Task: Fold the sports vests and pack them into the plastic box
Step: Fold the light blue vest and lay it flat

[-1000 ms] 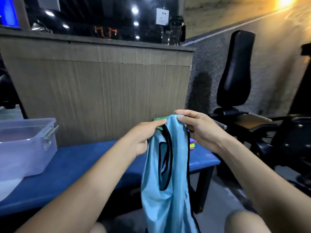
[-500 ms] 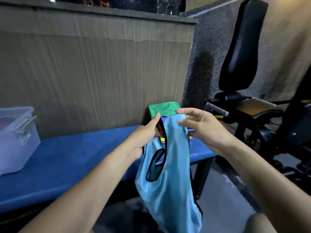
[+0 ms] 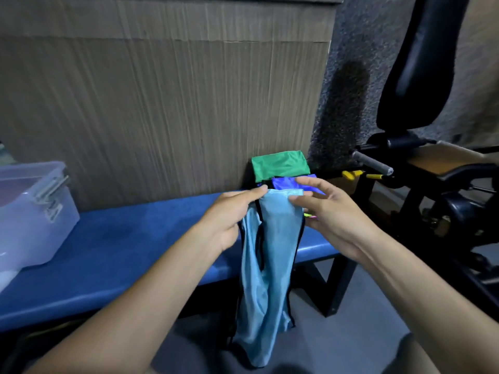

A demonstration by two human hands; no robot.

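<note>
Forearms enter from the lower corners and meet at centre frame, where both hands hold up a light-blue, black-trimmed mesh sports vest (image 3: 270, 265). The left hand (image 3: 229, 220) pinches the vest's top edge between thumb and forefinger at the left corner; the right hand (image 3: 332, 211) pinches the same edge at the right corner, its other fingers loosely spread. The vest hangs straight down from the fingertips, its long axis vertical, bunched narrow, with its lower end near the bottom centre of the frame, well below the bench edge. Both hands sit level and about equally near the cloth, so the coming fold likely turns on drawing that top edge apart and laying the vest flat, and the open surface lies to the left of the fingers.

Just behind the hands runs a long blue padded bench (image 3: 135, 238). At its right end, just beyond the fingertips, sits a stack of folded vests (image 3: 280, 168), green on top with dark blue beneath and a sliver of yellow lower down. At the left edge of the frame a clear plastic box with grey latches (image 3: 35, 211) rests on the bench, well apart from the hands. Behind stands a wood-grain panel wall (image 3: 162, 103), with black gym equipment (image 3: 421, 76) at the right.
</note>
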